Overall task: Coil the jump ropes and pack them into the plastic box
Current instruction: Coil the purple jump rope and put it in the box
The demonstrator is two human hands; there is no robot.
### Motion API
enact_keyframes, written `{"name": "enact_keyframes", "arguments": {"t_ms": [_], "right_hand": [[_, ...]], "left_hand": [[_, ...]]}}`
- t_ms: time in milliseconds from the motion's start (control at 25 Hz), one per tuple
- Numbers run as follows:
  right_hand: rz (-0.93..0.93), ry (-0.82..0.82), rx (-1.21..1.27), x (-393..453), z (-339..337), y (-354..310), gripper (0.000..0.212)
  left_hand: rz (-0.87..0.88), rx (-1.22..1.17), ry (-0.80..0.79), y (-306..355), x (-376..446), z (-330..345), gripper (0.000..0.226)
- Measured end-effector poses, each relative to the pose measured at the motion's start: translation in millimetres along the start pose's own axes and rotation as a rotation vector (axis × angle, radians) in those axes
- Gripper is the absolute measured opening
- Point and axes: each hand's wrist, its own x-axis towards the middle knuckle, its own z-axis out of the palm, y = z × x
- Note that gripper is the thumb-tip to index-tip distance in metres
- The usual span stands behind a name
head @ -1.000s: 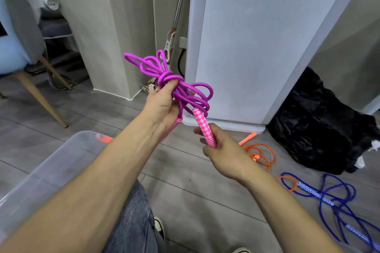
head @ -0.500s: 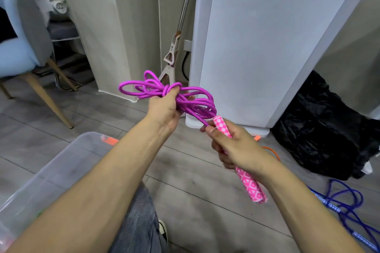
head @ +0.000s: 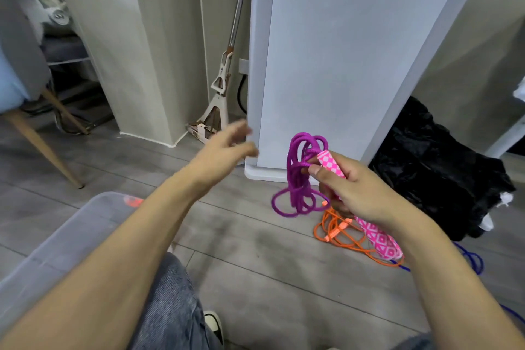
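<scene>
Above open floor, right hand (head: 358,193) grips purple rope (head: 301,179); left hand (head: 224,150) free.

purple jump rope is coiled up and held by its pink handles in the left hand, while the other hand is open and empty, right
Not quite: the head view shows the right hand holding the coiled purple jump rope by its pink handles. The left hand is the open, empty one, blurred in mid-air beside the bundle. The rest stands.

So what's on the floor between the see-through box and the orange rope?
Head view: only bare grey floor between the plastic box and orange rope.
</scene>
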Motion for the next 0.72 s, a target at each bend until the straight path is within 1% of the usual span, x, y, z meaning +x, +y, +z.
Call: {"name": "enact_keyframes", "arguments": {"t_ms": [40, 80, 120, 200, 240, 280, 320, 400, 440, 480, 560, 640, 720], "right_hand": [[0.01, -0.026, 0.0, -1.6, -1.6, 0.6, 0.019], [0.021, -0.052, 0.027, -3.4, -3.4, 0.5, 0.019], [0.026, -0.084, 0.065, -5.0, -5.7, -0.2, 0.019], [0.026, -0.171, 0.139, -8.1, -9.6, -1.3, 0.019], [0.021, -0.206, 0.165, -9.3, -10.6, -2.0, 0.02], [0.006, -0.213, 0.174, -9.5, -10.3, -2.5, 0.018], [-0.022, -0.182, 0.159, -9.4, -9.5, -3.6, 0.014], [-0.09, -0.032, 0.033, -6.6, -7.8, -5.2, 0.006], [-0.113, 0.043, -0.046, -4.2, -8.0, -4.8, 0.005], [-0.124, 0.098, -0.109, -1.5, -8.6, -2.4, 0.007], [-0.126, 0.155, -0.15, 2.8, -8.6, 2.6, 0.014], [-0.142, 0.141, -0.15, 3.4, -8.0, 4.3, 0.023], [-0.178, 0.105, -0.215, -0.1, -8.6, 2.1, 0.03]], "left_hand": [[-0.018, 0.065, -0.224, -6.5, -1.2, 8.9, 0.083], [-0.036, 0.12, -0.378, -9.8, -3.4, 18.6, 0.095], [-0.038, 0.147, -0.472, -10.9, -5.5, 25.6, 0.094], [-0.047, 0.065, -0.574, -9.5, -8.4, 31.3, 0.065], [-0.075, 0.006, -0.583, -6.3, -9.8, 31.5, 0.052], [-0.091, -0.034, -0.549, -3.5, -10.9, 31.1, 0.043], [-0.095, -0.077, -0.488, -1.6, -12.1, 31.5, 0.035], [-0.098, -0.252, -0.381, 2.1, -15.7, 34.0, 0.022], [-0.118, -0.372, -0.358, 3.9, -16.9, 35.4, 0.019], [-0.148, -0.47, -0.372, 7.2, -19.7, 36.6, 0.019], [-0.192, -0.561, -0.435, 14.0, -25.5, 37.1, 0.018], [-0.208, -0.607, -0.424, 17.9, -26.2, 34.7, 0.009], [-0.231, -0.661, -0.385, 19.0, -24.7, 32.2, 0.004]]}}
